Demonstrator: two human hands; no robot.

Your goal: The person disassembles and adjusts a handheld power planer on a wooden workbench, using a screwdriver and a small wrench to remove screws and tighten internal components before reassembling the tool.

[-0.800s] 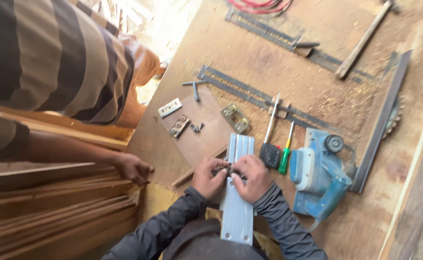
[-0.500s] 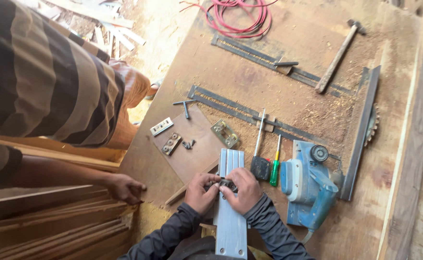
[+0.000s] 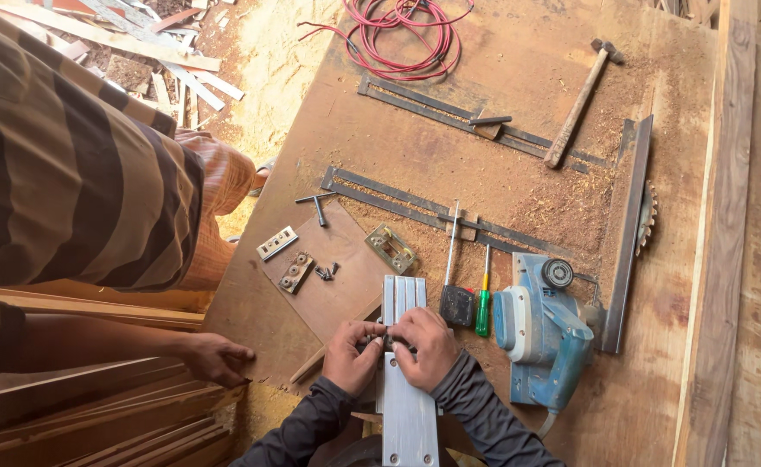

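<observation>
Two hands meet on a small dark fitting at the middle of the grey ribbed metal rail (image 3: 406, 398) lying on the bench (image 3: 519, 138): left grip (image 3: 352, 353) pinching, right grip (image 3: 425, 346) clamped over it. Rail looks stiff, light, slick; best held by its edges.

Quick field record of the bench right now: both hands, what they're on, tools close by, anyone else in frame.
left hand: on the grey metal channel, pinching a small part, too small to tell
right hand: same spot, fingers curled
right of hands: black-handled screwdriver, green screwdriver, blue power planer
far: hammer, red cable
other person: hand at workbench edge
</observation>
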